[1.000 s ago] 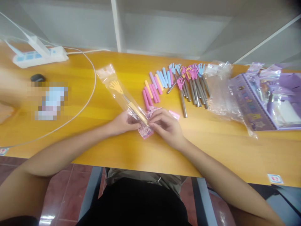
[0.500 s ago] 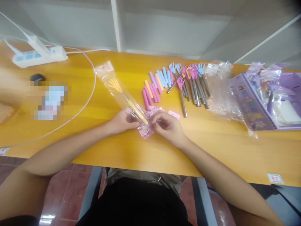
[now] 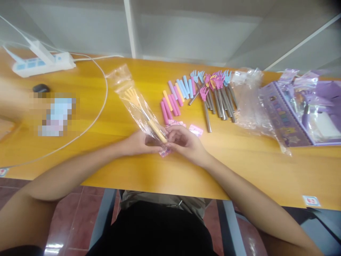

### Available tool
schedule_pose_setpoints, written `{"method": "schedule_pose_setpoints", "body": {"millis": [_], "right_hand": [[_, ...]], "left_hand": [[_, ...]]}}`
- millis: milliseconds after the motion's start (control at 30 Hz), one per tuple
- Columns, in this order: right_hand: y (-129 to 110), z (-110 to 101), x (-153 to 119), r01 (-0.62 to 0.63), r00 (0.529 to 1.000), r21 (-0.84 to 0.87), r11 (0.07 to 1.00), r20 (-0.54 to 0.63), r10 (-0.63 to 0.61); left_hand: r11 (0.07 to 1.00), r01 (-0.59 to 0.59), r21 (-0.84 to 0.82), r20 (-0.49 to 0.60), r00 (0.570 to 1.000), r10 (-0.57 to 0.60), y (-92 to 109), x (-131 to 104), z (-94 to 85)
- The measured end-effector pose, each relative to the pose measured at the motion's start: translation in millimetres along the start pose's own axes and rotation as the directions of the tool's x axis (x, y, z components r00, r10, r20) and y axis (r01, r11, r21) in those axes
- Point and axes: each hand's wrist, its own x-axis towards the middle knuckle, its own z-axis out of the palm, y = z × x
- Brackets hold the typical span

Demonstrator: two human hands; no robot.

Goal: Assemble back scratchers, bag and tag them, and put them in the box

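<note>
A yellow back scratcher (image 3: 157,131) with a hand-shaped head lies inside a clear plastic bag (image 3: 120,77), slanting from upper left to lower right. My left hand (image 3: 137,142) is closed on the bag's lower part, beside the scratcher's handle. At the handle's end, my right hand (image 3: 188,145) pinches the bag's lower end, its fingertips close to those of the left. Part of a pink printed card (image 3: 165,153) shows below the fingertips; whether it is inside the bag I cannot tell. Another pink card (image 3: 195,130) lies behind my right hand.
Coloured tubes (image 3: 174,104) and metal-handled back scratchers (image 3: 220,96) lie beyond my hands. Clear bags (image 3: 249,103) and a purple box (image 3: 278,119) are to the right. A power strip (image 3: 64,61), a white cable (image 3: 107,85) and a pixelated item (image 3: 60,113) are left.
The bag has shifted slightly to the right and its lower end is more covered by my fingers. My two hands have come closer together, the right now pinching the bag's end.
</note>
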Motion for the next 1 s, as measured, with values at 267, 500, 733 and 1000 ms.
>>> {"method": "schedule_pose_setpoints", "body": {"millis": [267, 500, 733, 1000], "right_hand": [[-5.3, 4.3, 0.2, -0.161, 0.986, 0.127, 0.979, 0.057, 0.155], [-10.9, 1.6, -1.9, -0.194, 0.974, 0.117, 0.974, 0.137, 0.178], [-9.0, 5.0, -6.8, -0.341, 0.924, 0.155, 0.927, 0.238, 0.300], [-24.0, -3.8, -12.2, -0.348, 0.877, -0.086, 0.933, 0.323, 0.357]], "left_hand": [[0.994, 0.106, 0.018, -0.049, 0.993, -0.105, 2.7, 0.3, 0.6], [0.993, 0.121, -0.007, -0.004, 0.993, -0.121, 7.2, 0.1, -0.8], [0.990, 0.047, 0.130, 0.074, 0.996, -0.057, 5.3, -10.2, 2.5], [0.968, -0.241, -0.064, -0.680, 0.721, 0.135, 10.1, 12.0, -32.1]]}}
